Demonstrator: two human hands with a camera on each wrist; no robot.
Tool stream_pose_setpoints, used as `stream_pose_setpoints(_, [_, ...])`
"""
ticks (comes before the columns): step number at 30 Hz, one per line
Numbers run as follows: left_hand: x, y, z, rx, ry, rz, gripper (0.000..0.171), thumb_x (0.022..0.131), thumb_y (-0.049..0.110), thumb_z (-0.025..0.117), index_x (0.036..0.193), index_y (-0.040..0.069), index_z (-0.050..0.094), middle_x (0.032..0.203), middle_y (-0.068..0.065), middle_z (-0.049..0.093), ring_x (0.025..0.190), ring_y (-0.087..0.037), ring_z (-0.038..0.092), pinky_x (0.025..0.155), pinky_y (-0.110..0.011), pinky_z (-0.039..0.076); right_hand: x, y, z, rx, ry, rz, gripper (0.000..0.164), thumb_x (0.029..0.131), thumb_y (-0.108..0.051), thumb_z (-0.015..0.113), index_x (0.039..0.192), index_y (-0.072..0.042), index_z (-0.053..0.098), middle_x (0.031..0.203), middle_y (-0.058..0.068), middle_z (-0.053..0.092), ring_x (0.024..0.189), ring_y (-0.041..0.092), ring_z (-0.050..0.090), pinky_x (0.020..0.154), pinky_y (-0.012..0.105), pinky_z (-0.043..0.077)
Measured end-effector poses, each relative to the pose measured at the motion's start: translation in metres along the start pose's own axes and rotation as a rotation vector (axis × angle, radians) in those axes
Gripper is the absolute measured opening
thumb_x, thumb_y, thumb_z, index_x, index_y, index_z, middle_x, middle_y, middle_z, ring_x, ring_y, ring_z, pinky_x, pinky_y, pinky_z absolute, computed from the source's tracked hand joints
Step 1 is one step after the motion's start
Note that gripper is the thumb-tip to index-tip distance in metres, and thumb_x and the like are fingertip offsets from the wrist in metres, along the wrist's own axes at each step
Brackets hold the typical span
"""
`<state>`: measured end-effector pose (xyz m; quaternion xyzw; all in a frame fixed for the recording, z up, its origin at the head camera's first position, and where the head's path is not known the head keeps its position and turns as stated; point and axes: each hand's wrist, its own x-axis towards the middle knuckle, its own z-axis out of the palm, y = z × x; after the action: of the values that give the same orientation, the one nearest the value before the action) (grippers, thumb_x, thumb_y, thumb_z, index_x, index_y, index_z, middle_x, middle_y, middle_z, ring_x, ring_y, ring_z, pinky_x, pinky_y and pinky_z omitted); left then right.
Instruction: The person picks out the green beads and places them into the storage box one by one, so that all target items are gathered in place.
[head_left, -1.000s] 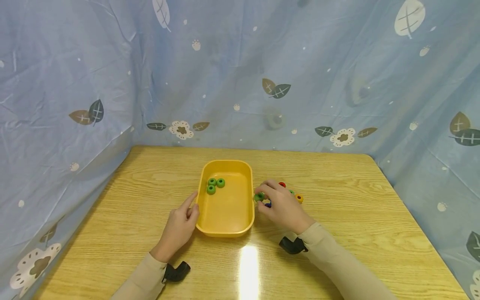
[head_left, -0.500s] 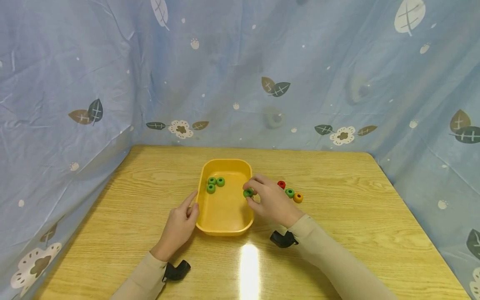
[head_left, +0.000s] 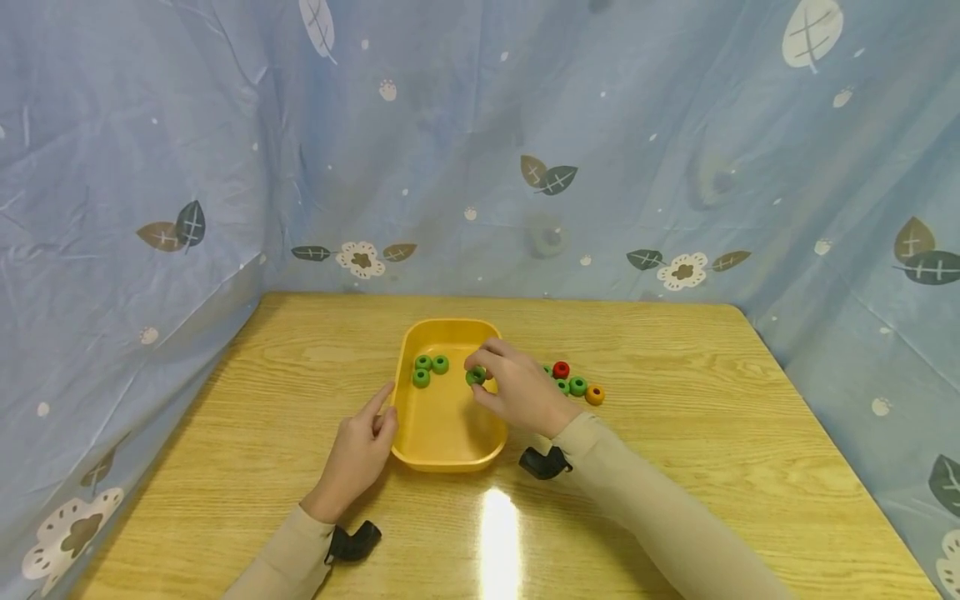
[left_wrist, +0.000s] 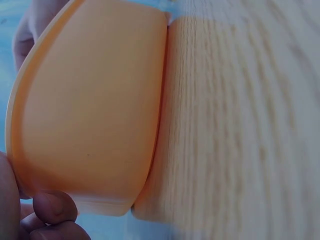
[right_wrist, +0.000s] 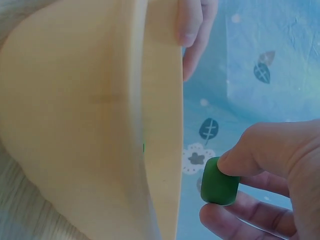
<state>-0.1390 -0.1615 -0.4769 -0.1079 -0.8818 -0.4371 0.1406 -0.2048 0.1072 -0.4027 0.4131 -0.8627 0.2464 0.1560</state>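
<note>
Right hand [head_left: 521, 390] is grasping a green bead [right_wrist: 219, 187], thumb pressing one side, fingertips holding the other; the bead's hole is showing to the head camera. Held bead is hovering over the tray [head_left: 442, 429], right of its middle, well apart from the three green beads [head_left: 422, 379] inside. Those three are sitting bunched near the left wall, toward the far end.

Left hand [head_left: 357, 452] is not clenching anything in the head view: index finger is extending to the tray's left rim, thumb is touching the same side just nearer. Left wrist view is showing the other fingertips bending beside the tray's outer wall.

Tray is lying flat on the worktop [head_left: 315, 358], long side running away from the person. To its right, loose beads are lying in a small group: one red bead [head_left: 561, 369], one orange bead [head_left: 595, 395], one green bead between them [head_left: 577, 386], plus more green partly hiding behind the right hand; can't count those. Both arms are wearing beige sleeves [head_left: 660, 508], with a black wrist piece [head_left: 354, 543] hanging at each cuff. Blue leaf-print curtain [head_left: 450, 150] is hanging behind; bright glare is showing on the near worktop.
</note>
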Motion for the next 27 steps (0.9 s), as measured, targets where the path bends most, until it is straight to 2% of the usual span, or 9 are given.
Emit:
stream_pose_setpoints(13, [0.000, -0.002, 0.000, -0.005, 0.004, 0.001, 0.045, 0.108, 0.010, 0.052, 0.151, -0.004, 0.051, 0.052, 0.013, 0.032, 0.045, 0.003, 0.020, 0.046, -0.019, 0.025, 0.026, 0.000, 0.013, 0.013, -0.075, 0.071, 0.019, 0.094, -0.010, 0.075, 0.113, -0.008, 0.074, 0.108, 0.006, 0.065, 0.081, 0.021, 0.067, 0.070, 0.026, 0.054])
stream_pose_setpoints(18, [0.000, -0.001, 0.001, -0.006, -0.002, -0.006, 0.045, 0.108, 0.010, 0.052, 0.151, -0.004, 0.051, 0.052, 0.012, 0.032, 0.044, 0.003, 0.021, 0.045, -0.019, 0.025, 0.034, -0.003, 0.018, 0.013, -0.118, 0.110, 0.021, 0.094, -0.011, 0.076, 0.114, -0.007, 0.075, 0.111, 0.006, 0.066, 0.081, 0.015, 0.064, 0.073, 0.027, 0.055])
stream_pose_setpoints(27, [0.000, -0.001, 0.000, 0.015, 0.012, 0.007, 0.044, 0.107, 0.009, 0.052, 0.150, -0.005, 0.052, 0.052, 0.013, 0.033, 0.045, 0.002, 0.022, 0.046, -0.019, 0.025, 0.043, -0.002, 0.015, 0.037, -0.158, 0.100, 0.020, 0.093, -0.010, 0.077, 0.113, -0.006, 0.074, 0.109, 0.007, 0.066, 0.084, 0.018, 0.066, 0.076, 0.029, 0.057])
